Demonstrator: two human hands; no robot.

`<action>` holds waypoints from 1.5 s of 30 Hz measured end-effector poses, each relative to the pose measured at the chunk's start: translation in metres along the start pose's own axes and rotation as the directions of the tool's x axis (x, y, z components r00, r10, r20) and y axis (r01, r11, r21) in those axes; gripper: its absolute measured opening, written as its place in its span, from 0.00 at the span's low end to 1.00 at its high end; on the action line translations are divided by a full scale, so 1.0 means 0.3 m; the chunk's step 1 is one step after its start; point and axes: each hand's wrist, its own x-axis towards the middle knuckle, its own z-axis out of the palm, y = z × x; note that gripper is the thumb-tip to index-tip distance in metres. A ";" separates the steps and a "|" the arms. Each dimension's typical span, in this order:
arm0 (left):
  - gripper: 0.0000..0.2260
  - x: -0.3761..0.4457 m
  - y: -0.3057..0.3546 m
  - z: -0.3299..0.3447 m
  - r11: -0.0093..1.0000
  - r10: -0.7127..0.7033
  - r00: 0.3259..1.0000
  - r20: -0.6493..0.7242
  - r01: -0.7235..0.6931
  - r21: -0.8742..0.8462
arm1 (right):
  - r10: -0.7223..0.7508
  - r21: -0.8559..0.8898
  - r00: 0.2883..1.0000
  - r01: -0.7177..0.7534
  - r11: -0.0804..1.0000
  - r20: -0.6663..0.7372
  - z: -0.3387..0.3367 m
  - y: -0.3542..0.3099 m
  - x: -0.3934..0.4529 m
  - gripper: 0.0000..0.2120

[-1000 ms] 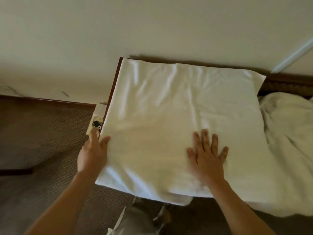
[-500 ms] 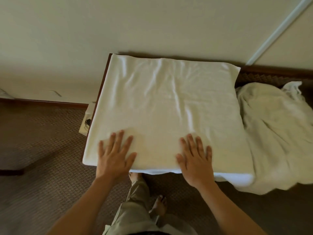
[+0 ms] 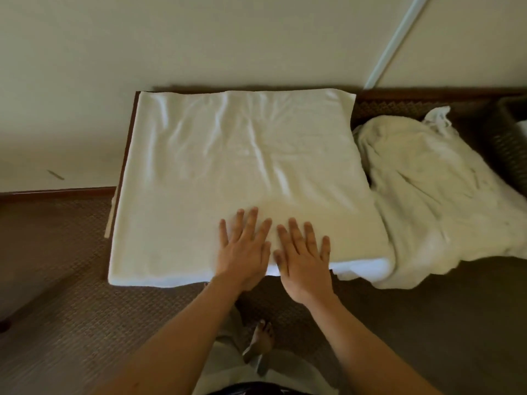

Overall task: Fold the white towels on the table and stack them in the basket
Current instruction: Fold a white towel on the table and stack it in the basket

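Observation:
A white towel point(image 3: 228, 166) lies spread flat over the dark wooden table point(image 3: 129, 143), folded double with a thick near edge hanging slightly over the front. My left hand point(image 3: 245, 249) and my right hand point(image 3: 303, 258) press flat on it side by side near the middle of the front edge, fingers straight and spread. To the right, a heap of crumpled white towels point(image 3: 433, 201) lies on the table. A dark woven basket point(image 3: 510, 143) shows at the far right edge, mostly cut off.
A cream wall rises behind the table, with a white pipe point(image 3: 396, 41) running diagonally at the upper right. Brown patterned carpet point(image 3: 71, 323) covers the floor. My legs and a bare foot point(image 3: 261, 342) stand just before the table.
Both hands have slid inward along the towel's front edge; they now lie next to each other at the middle. The view shifted left, bringing the basket into sight.

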 end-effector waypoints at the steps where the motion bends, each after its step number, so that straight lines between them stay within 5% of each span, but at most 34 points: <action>1: 0.30 0.016 -0.021 0.010 1.000 -0.022 1.000 -0.008 0.022 0.021 | 0.069 0.009 0.997 -0.069 0.998 -0.020 -0.008 0.063 -0.005 0.29; 7: 0.35 -0.139 -0.391 0.046 0.942 -0.334 0.936 -0.114 0.334 -0.021 | 0.518 0.192 0.855 -0.510 0.838 0.009 -0.107 0.503 -0.084 0.28; 10: 0.34 -0.237 -0.511 0.033 0.872 -0.489 0.865 -0.115 0.479 -0.102 | 0.714 0.319 0.696 -0.695 0.644 0.075 -0.146 0.532 -0.065 0.28; 12: 0.32 -0.249 -0.493 0.022 0.795 -0.602 0.786 -0.142 0.572 -0.202 | 0.740 0.296 0.671 -0.698 0.652 -0.047 -0.150 0.465 -0.046 0.29; 14: 0.31 -0.229 -0.403 0.002 0.784 -0.613 0.769 -0.184 0.561 -0.266 | 0.628 0.274 0.757 -0.574 0.772 -0.182 -0.138 0.335 -0.027 0.30; 17: 0.30 -0.138 -0.177 0.004 0.956 -0.274 0.942 -0.193 0.245 -0.160 | 0.169 0.115 0.970 -0.151 0.982 -0.175 -0.080 0.087 -0.004 0.29; 20: 0.30 -0.009 0.002 0.017 0.999 0.049 0.995 -0.082 -0.050 -0.011 | -0.073 0.024 0.997 0.074 0.997 -0.025 -0.044 -0.048 0.056 0.30; 23: 0.30 0.053 -0.088 0.005 1.000 -0.022 0.999 -0.038 0.022 0.018 | -0.015 -0.016 1.000 0.015 1.000 0.026 -0.056 0.036 0.112 0.29; 27: 0.34 -0.044 -0.434 0.003 0.947 -0.320 0.941 -0.106 0.320 -0.018 | 0.239 -0.001 0.971 -0.239 0.971 -0.014 -0.118 0.284 0.126 0.29; 32: 0.35 -0.148 -0.598 -0.035 0.745 -0.660 0.748 -0.063 0.642 -0.184 | 0.638 0.142 0.770 -0.633 0.761 0.010 -0.179 0.300 0.174 0.31; 34: 0.32 -0.112 -0.530 -0.057 0.725 -0.685 0.721 -0.105 0.661 -0.192 | 0.523 0.132 0.849 -0.511 0.849 -0.079 -0.153 0.164 0.199 0.31; 36: 0.31 -0.025 -0.426 -0.071 0.861 -0.505 0.850 -0.152 0.483 -0.160 | 0.157 0.010 0.982 -0.157 0.988 -0.107 -0.093 -0.019 0.233 0.31; 39: 0.32 0.167 -0.294 -0.100 0.979 -0.180 0.976 -0.123 0.165 -0.120 | -0.253 -0.067 0.968 0.253 0.965 0.009 -0.032 -0.240 0.342 0.29; 42: 0.34 0.328 -0.376 -0.142 0.991 -0.129 0.990 -0.064 0.127 -0.047 | -0.275 -0.088 0.960 0.279 0.956 0.047 -0.045 -0.253 0.483 0.29; 45: 0.34 0.387 -0.607 -0.170 0.972 -0.234 0.967 -0.104 0.234 -0.010 | -0.042 -0.140 0.999 0.039 0.989 -0.017 -0.109 -0.062 0.602 0.30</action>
